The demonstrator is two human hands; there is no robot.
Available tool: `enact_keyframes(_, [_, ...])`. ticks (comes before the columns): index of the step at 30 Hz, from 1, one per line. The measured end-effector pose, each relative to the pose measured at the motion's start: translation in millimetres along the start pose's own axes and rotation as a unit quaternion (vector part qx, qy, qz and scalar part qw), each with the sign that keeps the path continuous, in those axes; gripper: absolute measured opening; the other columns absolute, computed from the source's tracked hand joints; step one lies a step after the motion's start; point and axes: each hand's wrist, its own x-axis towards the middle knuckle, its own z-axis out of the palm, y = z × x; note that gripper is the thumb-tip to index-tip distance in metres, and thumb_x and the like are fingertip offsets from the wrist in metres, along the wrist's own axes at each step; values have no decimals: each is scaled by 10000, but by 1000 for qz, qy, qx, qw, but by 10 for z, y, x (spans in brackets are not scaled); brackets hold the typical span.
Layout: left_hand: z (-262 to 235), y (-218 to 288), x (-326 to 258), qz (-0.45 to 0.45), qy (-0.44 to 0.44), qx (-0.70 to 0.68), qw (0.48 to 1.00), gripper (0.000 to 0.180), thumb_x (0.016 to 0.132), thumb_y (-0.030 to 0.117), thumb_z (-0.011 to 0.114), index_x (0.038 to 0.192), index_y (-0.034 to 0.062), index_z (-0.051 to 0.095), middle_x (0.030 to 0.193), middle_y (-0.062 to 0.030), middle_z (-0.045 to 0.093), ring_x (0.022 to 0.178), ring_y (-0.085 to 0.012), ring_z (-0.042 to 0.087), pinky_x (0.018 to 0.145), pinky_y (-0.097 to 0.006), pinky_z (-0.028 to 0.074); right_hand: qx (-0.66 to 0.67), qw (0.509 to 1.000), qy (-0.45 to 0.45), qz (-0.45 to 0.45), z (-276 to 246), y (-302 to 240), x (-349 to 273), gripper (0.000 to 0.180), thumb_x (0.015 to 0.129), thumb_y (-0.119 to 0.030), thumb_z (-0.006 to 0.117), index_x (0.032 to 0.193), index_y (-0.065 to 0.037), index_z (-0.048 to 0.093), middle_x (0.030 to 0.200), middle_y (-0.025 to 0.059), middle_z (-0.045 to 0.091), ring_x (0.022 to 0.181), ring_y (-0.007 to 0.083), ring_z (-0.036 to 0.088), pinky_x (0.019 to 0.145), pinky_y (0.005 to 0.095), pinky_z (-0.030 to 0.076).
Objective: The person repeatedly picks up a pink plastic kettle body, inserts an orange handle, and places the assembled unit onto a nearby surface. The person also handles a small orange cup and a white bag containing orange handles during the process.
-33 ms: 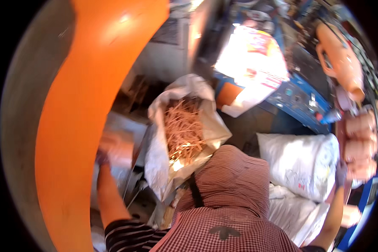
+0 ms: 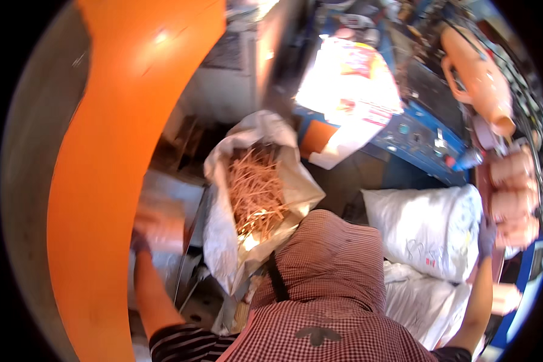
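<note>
Orange panel (image 2: 105, 181): big and curvy, just left of the left hand.
Open sack (image 2: 220, 250): between the hands, nearer the left one, with thin pinkish sticks (image 2: 256, 190) inside.
Fat white bag (image 2: 425, 232): just to the left of the right hand.
Peach jug (image 2: 479, 78): lying slanted, well ahead of the right hand.
Peach stack (image 2: 513, 196): just ahead and to the right of the right hand.
Peach piece (image 2: 161, 224): blurry, just ahead of the left hand.
Left hand (image 2: 139, 242): blurry; I can't tell how open, or if it holds the piece.
Right hand (image 2: 487, 236): close to the stack; I can't tell its grip either.
Hands' job: looks like reaching out both ways to peach things.
Hands' next need: probably a gentle, sure grip, clear of the panel.
</note>
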Motion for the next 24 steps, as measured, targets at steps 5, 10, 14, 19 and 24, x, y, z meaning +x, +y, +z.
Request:
enact_keyframes(5, [-272, -482, -279, 84, -23, 252, 964, 546, 943, 168, 510, 1481, 224, 433, 1509, -97, 435, 1412, -307, 378, 1128, -554, 277, 22, 956, 72, -285, 356, -2591, 236, 202, 885, -71, 655, 1084, -34, 668, 1065, 123, 655, 1032, 284, 621, 935, 370, 474])
enact_keyframes(10, [-799, -231, -654, -15, -165, 239, 957, 339, 863, 234, 655, 1194, 227, 579, 1169, -44, 549, 1148, -220, 538, 981, -489, 385, 49, 897, 76, -432, 1210, -4138, 578, 282, 776, -190, 757, 1038, -120, 682, 1033, 82, 636, 1055, 289, 605, 942, 421, 465])
enact_keyframes(14, [-1581, 53, -866, -93, -153, 148, 973, 417, 821, 231, 706, 1223, 198, 601, 1152, -71, 570, 1082, -275, 579, 917, -491, 437, 43, 907, 71, -413, 1772, -4424, 950, 261, 780, -185, 727, 1021, -103, 670, 991, 113, 641, 1008, 317, 626, 913, 422, 482])
enact_keyframes(19, [-1916, 60, -1299, -78, -113, -62, 989, 459, 777, 148, 763, 1213, 108, 625, 1241, -133, 557, 1127, -370, 570, 930, -467, 502, 98, 947, -29, -303, 1992, -4462, 1006, 189, 855, -224, 696, 994, -101, 665, 1011, 152, 662, 982, 345, 650, 870, 418, 504])
enact_keyframes(24, [-2757, 1210, -1382, 66, -6, -235, 970, 439, 844, 212, 752, 1195, -15, 616, 1312, -236, 594, 1191, -413, 583, 997, -468, 495, 69, 949, -15, -307, 1924, -4479, 936, 222, 834, -260, 725, 941, -81, 649, 985, 142, 671, 927, 321, 663, 806, 411, 525])
